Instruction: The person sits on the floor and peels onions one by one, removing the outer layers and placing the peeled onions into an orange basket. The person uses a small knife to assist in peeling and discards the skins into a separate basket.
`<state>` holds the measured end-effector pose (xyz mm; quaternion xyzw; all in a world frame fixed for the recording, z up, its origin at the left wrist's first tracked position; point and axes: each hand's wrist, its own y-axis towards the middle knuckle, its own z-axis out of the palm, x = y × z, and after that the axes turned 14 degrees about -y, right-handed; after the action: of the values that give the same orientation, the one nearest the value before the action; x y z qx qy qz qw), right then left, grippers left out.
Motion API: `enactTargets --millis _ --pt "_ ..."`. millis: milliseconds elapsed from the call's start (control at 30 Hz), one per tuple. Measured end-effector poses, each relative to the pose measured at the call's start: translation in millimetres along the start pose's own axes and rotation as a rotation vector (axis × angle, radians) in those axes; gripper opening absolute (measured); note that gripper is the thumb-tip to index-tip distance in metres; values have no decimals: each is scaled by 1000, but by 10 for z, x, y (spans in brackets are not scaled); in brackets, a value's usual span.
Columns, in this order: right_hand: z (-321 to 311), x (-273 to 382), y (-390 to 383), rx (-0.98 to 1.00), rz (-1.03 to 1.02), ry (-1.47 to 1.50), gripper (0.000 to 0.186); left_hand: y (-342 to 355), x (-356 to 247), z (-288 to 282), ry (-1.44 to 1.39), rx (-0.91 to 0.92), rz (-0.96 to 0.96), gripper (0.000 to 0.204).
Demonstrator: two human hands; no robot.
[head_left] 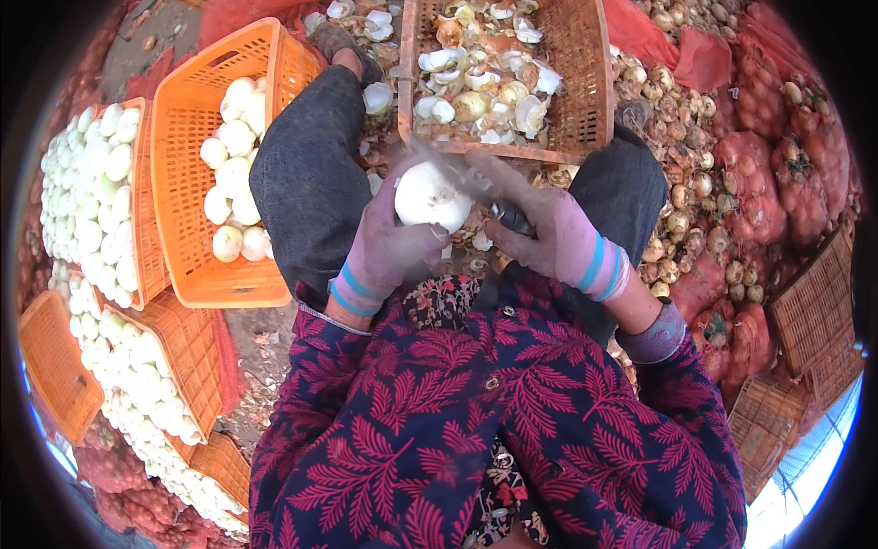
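Observation:
A peeled white onion [430, 196] is held in front of my lap by my left hand [395, 236], whose gloved fingers wrap round its left side. My right hand [547, 222], in a matching pink-purple glove, closes round the dark handle of a knife [508, 216]. The blade is smeared by motion and lies close along the top of the onion; I cannot tell whether it touches. Just beyond both hands stands an orange crate [599, 82] with onion skins and cut layers [485, 87] in it.
Left of my leg, an orange crate [165, 201] holds peeled onions [236, 137]. Farther left, more crates are heaped with peeled onions [101, 201]. To the right lie loose unpeeled onions [681, 174], red mesh sacks [752, 178] and brown crates [814, 302].

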<state>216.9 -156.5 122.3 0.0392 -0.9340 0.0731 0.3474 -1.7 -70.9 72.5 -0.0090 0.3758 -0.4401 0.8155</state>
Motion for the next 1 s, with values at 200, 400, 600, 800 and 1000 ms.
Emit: enactTargets --millis 200,400,600,800,1000 --pt "-8 29 17 191 -145 -266 95 -84 111 121 -8 -26 -84 82" --pt "50 -154 -10 290 -69 -294 95 -163 118 -66 108 47 -145 72" --pt "-2 -481 -96 145 372 -29 84 -436 -165 -62 68 -20 -69 88" --pt "-295 -542 -3 42 497 230 69 -893 -936 -1125 457 -607 409 84" --pt "-1023 -572 -108 -301 544 715 63 -1092 -1276 -1249 1093 -994 722 65"
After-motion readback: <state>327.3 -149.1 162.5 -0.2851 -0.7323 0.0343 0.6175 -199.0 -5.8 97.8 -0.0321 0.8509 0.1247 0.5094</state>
